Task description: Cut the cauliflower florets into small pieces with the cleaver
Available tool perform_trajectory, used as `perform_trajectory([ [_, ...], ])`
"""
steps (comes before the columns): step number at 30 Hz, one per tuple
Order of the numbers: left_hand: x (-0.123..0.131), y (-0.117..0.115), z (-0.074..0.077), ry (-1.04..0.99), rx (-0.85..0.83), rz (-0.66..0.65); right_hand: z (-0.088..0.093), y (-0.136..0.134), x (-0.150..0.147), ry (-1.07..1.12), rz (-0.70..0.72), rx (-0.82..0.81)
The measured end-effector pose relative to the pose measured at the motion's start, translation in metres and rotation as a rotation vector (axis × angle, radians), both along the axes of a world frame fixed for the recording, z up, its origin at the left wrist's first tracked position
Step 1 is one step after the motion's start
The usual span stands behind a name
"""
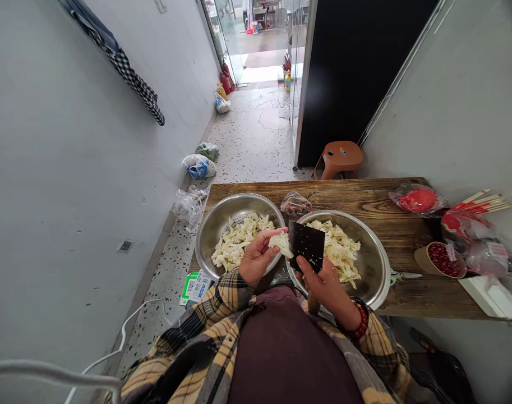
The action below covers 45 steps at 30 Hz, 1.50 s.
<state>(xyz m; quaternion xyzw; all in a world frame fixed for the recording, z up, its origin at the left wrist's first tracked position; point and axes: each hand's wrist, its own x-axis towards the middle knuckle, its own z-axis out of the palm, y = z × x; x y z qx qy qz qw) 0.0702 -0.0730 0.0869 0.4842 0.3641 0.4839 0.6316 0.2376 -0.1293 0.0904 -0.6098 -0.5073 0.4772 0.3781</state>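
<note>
In my left hand (pixel 256 259) I grip a pale cauliflower floret (pixel 282 243) between thumb and fingers. My right hand (pixel 323 280) is closed around a cleaver with a dark, broad blade (pixel 307 245), speckled with white crumbs. The blade's left edge is at the floret; whether it has cut in, I cannot tell. Below my left hand is a steel bowl (pixel 205 224) with cauliflower pieces (pixel 243 233) in it. Behind the cleaver, a second steel bowl (pixel 376 269) holds more cauliflower pieces (pixel 340 252), partly hidden by my right hand.
Both bowls stand on a wooden table (pixel 356 193). A bagged item (pixel 295 205) lies between them. To the right are scissors (pixel 407 275), a tub of red beans (pixel 443 260) and a red bagged item (pixel 418 199). An orange stool (pixel 340 157) stands beyond the table.
</note>
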Motion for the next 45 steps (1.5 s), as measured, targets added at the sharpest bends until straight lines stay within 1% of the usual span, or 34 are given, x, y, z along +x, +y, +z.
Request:
perform_trajectory([
  [3, 0.001, -0.002, -0.003, -0.014, -0.03, -0.02, -0.001, 0.001, -0.001, 0.012, 0.017, 0.014],
  [8, 0.003, -0.005, -0.008, -0.004, -0.095, -0.051, 0.0, 0.005, -0.004, -0.033, -0.011, 0.07],
  [10, 0.004, -0.005, -0.008, -0.021, -0.11, -0.055, 0.002, 0.006, -0.005, -0.096, -0.02, 0.119],
  [12, 0.005, -0.005, -0.006, -0.064, -0.149, -0.084, 0.005, 0.006, -0.005, -0.193, -0.018, 0.23],
  [14, 0.006, -0.005, -0.004, -0.111, -0.203, -0.118, 0.007, 0.007, -0.004, -0.301, 0.04, 0.384],
  [16, 0.006, -0.004, -0.002, -0.112, -0.225, -0.116, 0.008, 0.007, -0.002, -0.399, 0.135, 0.513],
  [18, 0.007, -0.004, 0.0, -0.06, -0.205, -0.091, 0.006, 0.006, -0.001, -0.485, 0.217, 0.575],
  [20, 0.008, -0.004, 0.002, 0.01, -0.179, -0.091, 0.003, 0.005, 0.0, -0.557, 0.256, 0.598],
  [23, 0.013, -0.003, 0.005, 0.086, -0.195, -0.094, -0.005, 0.003, -0.001, -0.6, 0.27, 0.612],
  [27, 0.024, -0.006, 0.0, 0.13, -0.255, 0.02, -0.014, 0.0, -0.004, -0.539, 0.212, 0.622],
  [29, 0.028, -0.009, -0.005, 0.117, -0.289, 0.048, -0.015, -0.001, -0.004, -0.5, 0.139, 0.595],
  [32, 0.03, -0.011, -0.012, 0.02, -0.393, 0.031, -0.015, 0.0, 0.002, -0.506, -0.033, 0.481],
  [35, 0.026, -0.006, -0.018, -0.114, -0.5, -0.017, -0.02, 0.003, 0.02, -0.56, -0.166, 0.345],
  [37, 0.026, 0.0, -0.023, -0.16, -0.549, -0.014, -0.029, 0.005, 0.036, -0.601, -0.198, 0.289],
  [39, 0.03, 0.005, -0.028, -0.173, -0.582, 0.024, -0.042, 0.005, 0.055, -0.638, -0.168, 0.274],
  [42, 0.044, 0.009, -0.037, -0.167, -0.585, 0.058, -0.063, 0.004, 0.081, -0.699, -0.1, 0.297],
  [43, 0.05, 0.009, -0.04, -0.146, -0.576, 0.024, -0.07, 0.002, 0.088, -0.729, -0.089, 0.297],
  [45, 0.057, 0.009, -0.046, -0.05, -0.55, -0.062, -0.079, -0.002, 0.099, -0.768, -0.137, 0.251],
])
